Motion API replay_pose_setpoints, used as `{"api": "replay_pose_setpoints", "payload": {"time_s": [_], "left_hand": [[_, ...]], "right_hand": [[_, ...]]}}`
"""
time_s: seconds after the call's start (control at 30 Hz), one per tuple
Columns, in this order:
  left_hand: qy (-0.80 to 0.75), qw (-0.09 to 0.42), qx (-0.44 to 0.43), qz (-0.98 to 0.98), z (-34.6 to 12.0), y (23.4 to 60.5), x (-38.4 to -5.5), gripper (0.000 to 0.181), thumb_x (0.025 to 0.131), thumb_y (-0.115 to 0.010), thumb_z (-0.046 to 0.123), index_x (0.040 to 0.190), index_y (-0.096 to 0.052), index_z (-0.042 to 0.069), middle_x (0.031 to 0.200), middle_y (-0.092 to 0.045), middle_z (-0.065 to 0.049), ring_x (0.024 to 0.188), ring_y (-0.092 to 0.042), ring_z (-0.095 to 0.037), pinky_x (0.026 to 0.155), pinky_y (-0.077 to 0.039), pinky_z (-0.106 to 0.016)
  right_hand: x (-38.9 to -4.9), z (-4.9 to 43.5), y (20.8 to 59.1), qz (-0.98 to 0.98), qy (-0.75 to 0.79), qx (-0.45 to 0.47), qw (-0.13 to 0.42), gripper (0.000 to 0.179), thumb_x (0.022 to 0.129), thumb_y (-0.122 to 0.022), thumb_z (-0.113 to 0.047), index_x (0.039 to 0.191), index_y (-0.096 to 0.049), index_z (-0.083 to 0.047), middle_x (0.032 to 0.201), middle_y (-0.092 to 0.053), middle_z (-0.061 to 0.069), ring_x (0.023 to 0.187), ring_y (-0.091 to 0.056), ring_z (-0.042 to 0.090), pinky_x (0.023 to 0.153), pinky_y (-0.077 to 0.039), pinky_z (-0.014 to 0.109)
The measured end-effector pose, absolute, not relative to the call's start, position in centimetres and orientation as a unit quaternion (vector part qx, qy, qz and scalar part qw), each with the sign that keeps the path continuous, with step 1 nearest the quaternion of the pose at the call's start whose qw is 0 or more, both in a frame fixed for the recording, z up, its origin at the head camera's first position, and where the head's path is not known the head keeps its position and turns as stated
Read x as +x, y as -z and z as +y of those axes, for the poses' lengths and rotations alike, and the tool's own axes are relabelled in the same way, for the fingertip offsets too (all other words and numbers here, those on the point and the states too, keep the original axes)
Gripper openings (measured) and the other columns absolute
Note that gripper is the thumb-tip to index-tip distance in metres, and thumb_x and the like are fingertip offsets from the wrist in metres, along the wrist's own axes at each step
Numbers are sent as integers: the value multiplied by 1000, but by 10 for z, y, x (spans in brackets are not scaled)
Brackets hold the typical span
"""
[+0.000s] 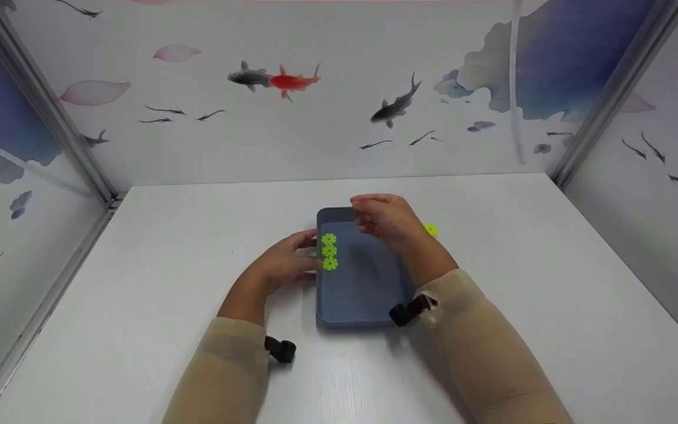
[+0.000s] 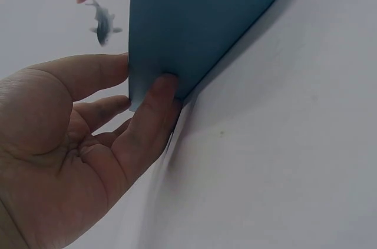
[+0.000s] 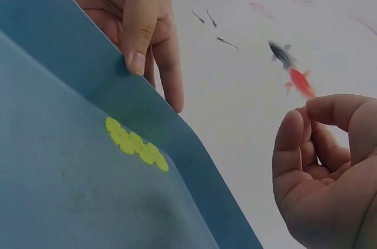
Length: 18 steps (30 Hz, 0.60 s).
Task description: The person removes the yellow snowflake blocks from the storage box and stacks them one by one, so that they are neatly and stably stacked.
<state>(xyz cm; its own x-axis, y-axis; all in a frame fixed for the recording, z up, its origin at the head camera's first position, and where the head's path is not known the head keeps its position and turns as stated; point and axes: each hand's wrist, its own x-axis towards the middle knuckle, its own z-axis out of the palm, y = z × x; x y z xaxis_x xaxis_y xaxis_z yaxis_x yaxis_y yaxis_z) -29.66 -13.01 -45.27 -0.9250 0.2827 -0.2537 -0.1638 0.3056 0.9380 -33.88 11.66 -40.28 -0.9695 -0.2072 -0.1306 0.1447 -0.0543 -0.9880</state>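
Observation:
A blue-grey rectangular tray (image 1: pixel 368 294) lies on the white table, with three yellow-green notched plastic discs (image 1: pixel 329 251) lined up inside along its left wall. At that wall is my left hand (image 1: pixel 286 259). The left wrist view has its thumb at the rim and its other fingers (image 2: pixel 156 99) against the outer side of the tray (image 2: pixel 194 13). Above the tray's far right part, my right hand (image 1: pixel 383 221) is raised, fingers curled. In the right wrist view this right hand (image 3: pixel 330 172) brings thumb and fingertips together, nothing visible between them.
Another yellow-green disc (image 1: pixel 431 230) shows on the right of the tray, partly hidden behind the right wrist. White table surface (image 1: pixel 156 259) extends around the tray. Printed panels with fish (image 1: pixel 295 82) stand behind and at both sides. A black wrist strap (image 1: pixel 282 350) sits on each sleeve.

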Motion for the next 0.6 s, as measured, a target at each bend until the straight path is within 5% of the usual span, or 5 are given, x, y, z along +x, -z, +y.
{"api": "replay_pose_setpoints", "payload": {"time_s": [0.33, 0.6], "left_hand": [[-590, 194, 38, 783, -131, 452, -297, 85, 92, -77, 7, 167, -39, 23, 166, -46, -7, 136, -63, -27, 108, -62, -45], [-581, 191, 33, 790, -131, 453, -297, 85, 92, -77, 8, 167, -41, 25, 165, -47, -5, 136, -63, -26, 108, -62, -45]], "right_hand": [[-357, 87, 417, 735, 669, -3, 115, 27, 104, -71, -29, 123, -78, -12, 128, -71, 19, 104, -70, 27, 90, -66, 28], [-369, 82, 441, 778, 618, -8, 111, 30, 101, -74, -28, 125, -78, -11, 122, -74, 17, 92, -70, 21, 93, -65, 39]]}}
